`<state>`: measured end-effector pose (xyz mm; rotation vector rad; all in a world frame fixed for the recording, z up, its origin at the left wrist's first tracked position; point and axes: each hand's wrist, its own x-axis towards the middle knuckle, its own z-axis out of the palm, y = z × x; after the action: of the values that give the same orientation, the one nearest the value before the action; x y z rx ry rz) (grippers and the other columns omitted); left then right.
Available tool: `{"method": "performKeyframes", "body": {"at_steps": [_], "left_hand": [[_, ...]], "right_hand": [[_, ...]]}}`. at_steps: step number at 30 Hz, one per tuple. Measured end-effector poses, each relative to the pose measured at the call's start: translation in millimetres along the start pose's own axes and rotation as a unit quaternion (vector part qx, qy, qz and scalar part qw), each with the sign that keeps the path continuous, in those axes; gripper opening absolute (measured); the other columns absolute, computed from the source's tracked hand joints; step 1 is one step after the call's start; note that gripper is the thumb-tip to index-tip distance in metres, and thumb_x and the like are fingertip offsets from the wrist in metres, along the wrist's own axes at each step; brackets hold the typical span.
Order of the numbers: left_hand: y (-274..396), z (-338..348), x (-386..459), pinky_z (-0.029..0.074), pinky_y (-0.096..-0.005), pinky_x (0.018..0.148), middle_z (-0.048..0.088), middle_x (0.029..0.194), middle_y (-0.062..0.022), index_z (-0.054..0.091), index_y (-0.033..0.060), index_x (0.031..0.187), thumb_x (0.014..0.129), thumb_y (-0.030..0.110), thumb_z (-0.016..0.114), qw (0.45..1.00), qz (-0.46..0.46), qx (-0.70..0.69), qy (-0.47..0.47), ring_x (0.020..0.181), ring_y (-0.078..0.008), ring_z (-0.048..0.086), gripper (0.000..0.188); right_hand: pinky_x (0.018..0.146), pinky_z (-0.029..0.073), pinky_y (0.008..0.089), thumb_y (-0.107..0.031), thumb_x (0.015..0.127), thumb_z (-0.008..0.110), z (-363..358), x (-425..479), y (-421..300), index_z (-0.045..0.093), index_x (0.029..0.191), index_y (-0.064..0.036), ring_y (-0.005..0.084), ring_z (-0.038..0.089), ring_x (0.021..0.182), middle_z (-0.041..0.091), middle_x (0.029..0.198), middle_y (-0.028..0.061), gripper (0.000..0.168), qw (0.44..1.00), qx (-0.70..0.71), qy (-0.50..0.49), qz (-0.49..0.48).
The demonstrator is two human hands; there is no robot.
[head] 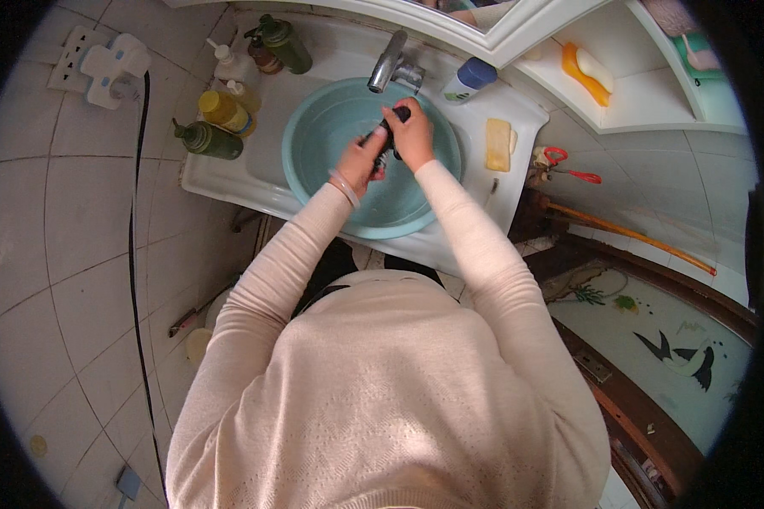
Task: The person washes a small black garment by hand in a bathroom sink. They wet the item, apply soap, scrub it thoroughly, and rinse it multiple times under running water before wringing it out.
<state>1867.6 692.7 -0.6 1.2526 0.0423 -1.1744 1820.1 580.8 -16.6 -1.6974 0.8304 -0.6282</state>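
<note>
My left hand [360, 163] and my right hand [412, 132] are close together over a light blue plastic basin [296, 162]. Both grip a small dark, wet-looking cloth item [388, 133]; its exact kind is hidden by my fingers. A pale bangle [346, 188] circles my left wrist. The basin rests in a white ceramic washbasin [264, 184], and its inside looks wet or shallowly filled. Just beyond my hands, a chrome faucet [388, 60] points over the basin's far rim; I see no stream from it.
Several bottles, among them a yellow-capped one [226, 113] and a green pump bottle [210, 140], line the left side. A blue-capped bottle [470, 81] and a yellow soap bar [498, 145] sit right. A cabinet [649, 95] overhangs; a black cord [134, 223] hangs along the tiled wall.
</note>
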Motion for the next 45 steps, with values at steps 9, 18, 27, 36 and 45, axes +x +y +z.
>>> {"method": "performKeyframes", "body": {"at_steps": [9,18,27,36,45], "left_hand": [[-17,-5,25,0.042,-0.0323,0.046,0.054,0.080,-0.0053,0.052,0.0095,0.101,0.096,0.033,0.043,0.993,-0.071,-0.083,0.053,0.063,-0.0169,0.053,0.026],[-15,-2,13,0.048,-0.0322,0.061,0.059,0.085,-0.0027,0.052,0.0148,0.098,0.088,0.038,0.050,0.988,-0.069,-0.139,0.006,0.077,-0.0192,0.059,0.025],[-15,-5,14,0.043,-0.0326,0.052,0.059,0.088,-0.0053,0.053,0.0117,0.093,0.093,0.034,0.045,0.998,-0.040,0.010,0.052,0.068,-0.0180,0.054,0.024],[-25,-16,32,0.041,-0.0350,0.048,0.057,0.076,-0.0017,0.056,0.0146,0.093,0.091,0.034,0.049,0.995,0.095,0.028,0.014,0.063,-0.0169,0.054,0.021],[34,-25,9,0.054,-0.0298,0.068,0.063,0.094,-0.0045,0.057,0.0069,0.106,0.088,0.016,0.066,0.978,0.168,-0.054,0.112,0.079,-0.0149,0.062,0.022]], "right_hand": [[0.069,0.050,0.0438,-0.028,0.079,0.069,-3,-24,-52,0.060,0.078,-0.003,0.0388,0.063,0.075,0.065,0.080,0.0188,0.026,0.983,-0.139,-0.008,-0.119],[0.070,0.051,0.0442,-0.027,0.082,0.065,-2,-24,-50,0.066,0.083,-0.005,0.0411,0.064,0.078,0.066,0.081,0.0202,0.022,0.973,-0.208,-0.047,-0.094],[0.069,0.051,0.0459,-0.028,0.083,0.062,-5,-20,-58,0.065,0.085,-0.005,0.0390,0.064,0.076,0.066,0.081,0.0201,0.024,0.969,-0.204,-0.078,-0.116],[0.072,0.050,0.0456,-0.031,0.083,0.065,-5,-26,-52,0.063,0.088,-0.006,0.0390,0.064,0.080,0.067,0.085,0.0184,0.025,0.970,-0.216,-0.088,-0.064],[0.070,0.050,0.0286,-0.003,0.085,0.058,-66,5,18,0.053,0.113,0.001,0.0215,0.066,0.083,0.065,0.099,0.0142,0.028,0.946,0.163,-0.231,0.161]]}}
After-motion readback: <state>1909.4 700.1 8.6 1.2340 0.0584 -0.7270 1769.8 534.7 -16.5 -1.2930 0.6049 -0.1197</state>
